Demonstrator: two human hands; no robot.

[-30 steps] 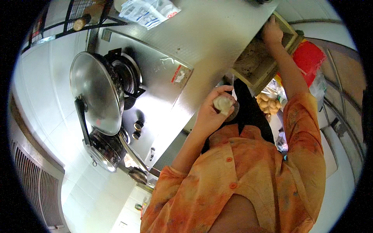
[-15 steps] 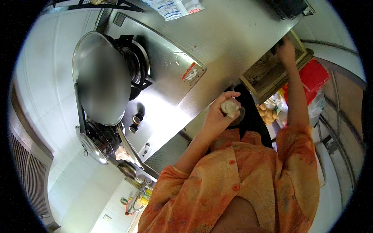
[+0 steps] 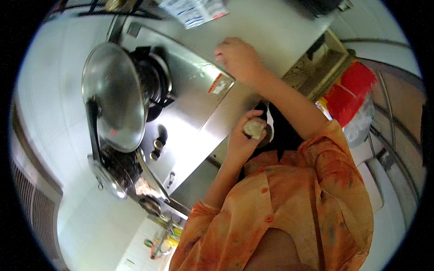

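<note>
My left hand point(image 3: 241, 141) is wrapped round a pale, whitish rounded lump point(image 3: 254, 128), held in front of my chest near the counter's edge. Whether the lump is dough, garlic or something else does not show. My right hand point(image 3: 239, 58) is over the steel counter point(image 3: 266, 27), beside the stove's corner. Its fingers are curled and slightly blurred, and whatever they may hold is hidden. Beneath my right forearm an open wooden drawer point(image 3: 334, 70) juts from under the counter, with a dark thing lying inside at its far end.
On the left is a gas stove point(image 3: 190, 86) with a large glass-lidded pan point(image 3: 118, 101) and a second lidded pot point(image 3: 108, 178). A white-and-blue packet point(image 3: 194, 11) lies at the counter's back. Right of the drawer hangs a red bag point(image 3: 350, 92) next to metal rails.
My right hand has come out of the open drawer and swung left over the counter by the stove. My left hand keeps hold of the pale lump.
</note>
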